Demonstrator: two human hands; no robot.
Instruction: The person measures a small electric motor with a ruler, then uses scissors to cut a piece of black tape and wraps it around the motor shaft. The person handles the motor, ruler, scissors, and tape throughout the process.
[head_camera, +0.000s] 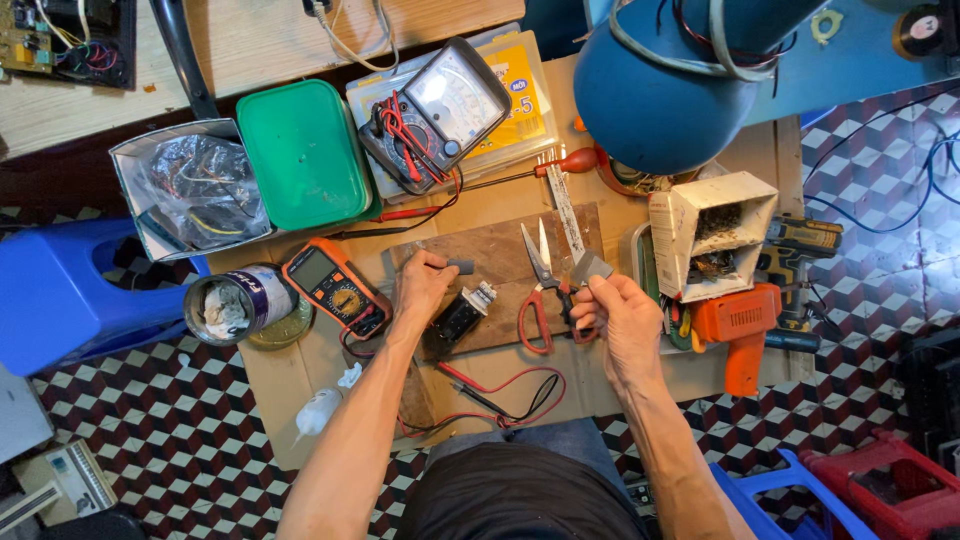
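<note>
My left hand (420, 285) is closed around a small grey cylinder-shaped part (460, 266), held over a brown board (500, 250). Just below that hand lies a small black electrical part with white terminals (460, 315). My right hand (620, 315) pinches a small flat grey piece (590, 266) between thumb and fingers. Red-handled scissors (540, 290) lie open on the board between the two hands.
An orange multimeter (335, 288) with red and black leads (500, 395), an analog meter (440, 112), a green box (303, 152), a tin can (235, 303), an orange glue gun (740, 330), a white cardboard box (712, 235) and a blue lamp shade (665, 85) crowd the cardboard-covered bench.
</note>
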